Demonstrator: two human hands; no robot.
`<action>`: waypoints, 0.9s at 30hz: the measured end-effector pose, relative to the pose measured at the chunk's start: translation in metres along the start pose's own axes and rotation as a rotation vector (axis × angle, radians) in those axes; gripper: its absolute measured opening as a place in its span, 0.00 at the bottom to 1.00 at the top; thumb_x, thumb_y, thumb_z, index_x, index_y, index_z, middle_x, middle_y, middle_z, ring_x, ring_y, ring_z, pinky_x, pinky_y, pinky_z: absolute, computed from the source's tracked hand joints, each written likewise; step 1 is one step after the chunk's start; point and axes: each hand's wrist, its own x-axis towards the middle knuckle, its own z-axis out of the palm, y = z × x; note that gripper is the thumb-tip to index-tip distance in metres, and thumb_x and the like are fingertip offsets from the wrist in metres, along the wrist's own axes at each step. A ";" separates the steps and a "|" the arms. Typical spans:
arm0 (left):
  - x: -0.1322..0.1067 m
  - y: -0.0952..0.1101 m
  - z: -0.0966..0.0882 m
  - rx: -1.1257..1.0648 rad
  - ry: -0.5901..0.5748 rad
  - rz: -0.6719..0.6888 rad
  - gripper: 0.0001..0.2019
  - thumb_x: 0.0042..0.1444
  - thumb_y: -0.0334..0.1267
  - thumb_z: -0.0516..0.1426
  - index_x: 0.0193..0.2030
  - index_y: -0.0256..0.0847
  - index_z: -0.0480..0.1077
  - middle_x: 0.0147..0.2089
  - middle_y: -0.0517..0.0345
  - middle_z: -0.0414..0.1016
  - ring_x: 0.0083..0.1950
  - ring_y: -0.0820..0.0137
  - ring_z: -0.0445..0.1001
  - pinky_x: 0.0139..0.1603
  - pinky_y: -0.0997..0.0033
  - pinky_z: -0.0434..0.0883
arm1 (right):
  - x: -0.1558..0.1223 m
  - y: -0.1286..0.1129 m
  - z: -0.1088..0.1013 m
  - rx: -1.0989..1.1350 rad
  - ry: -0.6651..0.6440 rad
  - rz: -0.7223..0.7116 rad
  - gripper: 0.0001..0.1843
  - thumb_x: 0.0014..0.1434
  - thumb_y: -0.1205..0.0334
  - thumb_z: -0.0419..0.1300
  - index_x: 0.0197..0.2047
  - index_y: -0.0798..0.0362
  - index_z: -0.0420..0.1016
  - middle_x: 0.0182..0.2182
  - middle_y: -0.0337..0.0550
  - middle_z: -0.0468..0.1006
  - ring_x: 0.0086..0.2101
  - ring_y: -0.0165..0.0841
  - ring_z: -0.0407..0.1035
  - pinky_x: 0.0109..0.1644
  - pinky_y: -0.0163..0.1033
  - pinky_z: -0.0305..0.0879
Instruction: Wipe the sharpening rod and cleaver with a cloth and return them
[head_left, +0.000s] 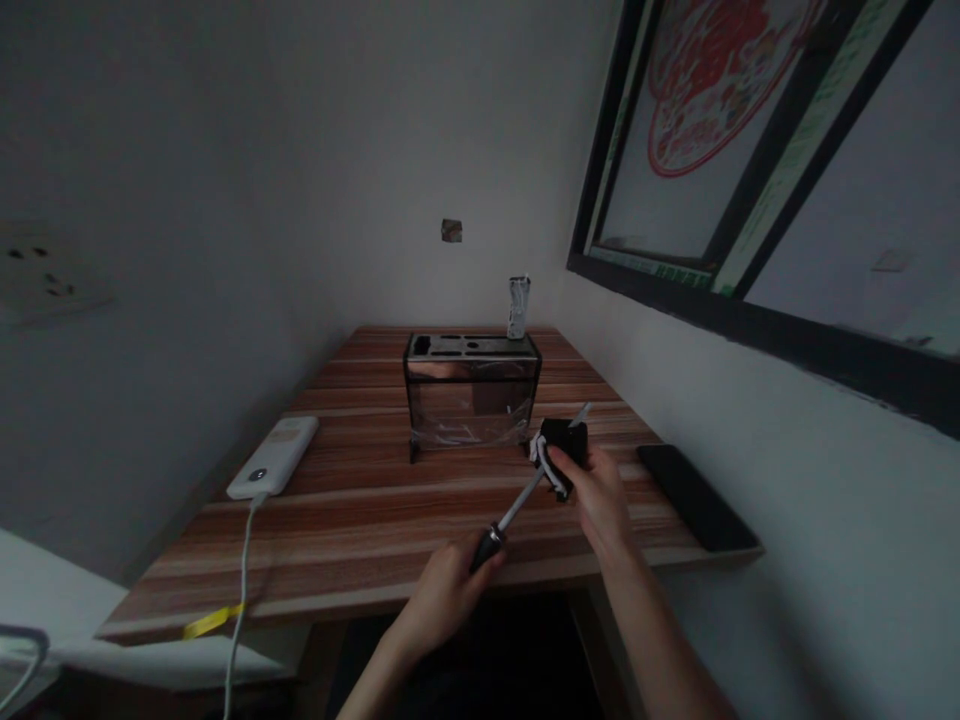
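Observation:
My left hand (450,590) is closed around the black handle of a honing steel (521,500), whose long grey rod slants up to the right. In my right hand (600,495) is a bunched black cloth (566,445) with a white edge, pressed against the rod. The rod's tip comes out beyond the cloth; the stretch between is hidden. Just behind my hands stands a knife block (472,400) with a slotted top and see-through front. A patterned grey-white upright piece (517,307) rises at the right end of its top.
A white power bank (276,457) with a plugged-in cable (244,570) lies on the left of the striped wooden table (360,480). A yellow strip (214,621) is at the front edge. On the right lies a black phone (697,497). Walls enclose the table's back and right.

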 end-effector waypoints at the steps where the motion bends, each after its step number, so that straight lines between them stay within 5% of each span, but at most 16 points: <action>1: 0.000 0.000 0.000 -0.002 -0.003 -0.002 0.13 0.61 0.44 0.48 0.39 0.38 0.69 0.34 0.57 0.76 0.35 0.67 0.72 0.37 0.75 0.63 | 0.005 -0.003 -0.002 0.010 0.006 -0.004 0.15 0.39 0.57 0.71 0.31 0.56 0.78 0.27 0.43 0.80 0.23 0.31 0.72 0.22 0.32 0.66; 6: -0.001 0.002 -0.001 0.004 -0.010 -0.010 0.14 0.60 0.43 0.49 0.45 0.39 0.69 0.39 0.54 0.77 0.40 0.65 0.74 0.40 0.74 0.64 | 0.028 -0.013 -0.012 0.078 0.102 -0.046 0.17 0.36 0.59 0.72 0.30 0.55 0.78 0.25 0.40 0.80 0.23 0.30 0.71 0.24 0.33 0.67; 17: -0.002 0.005 -0.002 0.057 -0.030 0.008 0.12 0.60 0.42 0.49 0.40 0.39 0.69 0.33 0.57 0.76 0.35 0.67 0.73 0.36 0.75 0.63 | 0.038 -0.014 -0.011 0.233 0.285 -0.182 0.16 0.39 0.57 0.71 0.32 0.54 0.77 0.31 0.39 0.81 0.29 0.30 0.74 0.34 0.37 0.71; 22: -0.002 0.002 -0.001 -0.019 -0.004 0.017 0.14 0.61 0.44 0.48 0.42 0.38 0.70 0.34 0.56 0.75 0.35 0.68 0.73 0.36 0.75 0.64 | 0.020 -0.002 0.004 0.199 0.195 -0.112 0.15 0.41 0.58 0.70 0.34 0.53 0.78 0.31 0.39 0.80 0.31 0.29 0.73 0.37 0.34 0.70; 27: 0.000 -0.003 0.002 0.001 -0.005 -0.014 0.15 0.60 0.44 0.47 0.32 0.37 0.68 0.28 0.57 0.71 0.30 0.70 0.69 0.31 0.76 0.62 | -0.005 0.015 0.015 0.139 0.061 0.010 0.16 0.42 0.57 0.70 0.34 0.54 0.77 0.29 0.40 0.80 0.28 0.29 0.73 0.32 0.32 0.69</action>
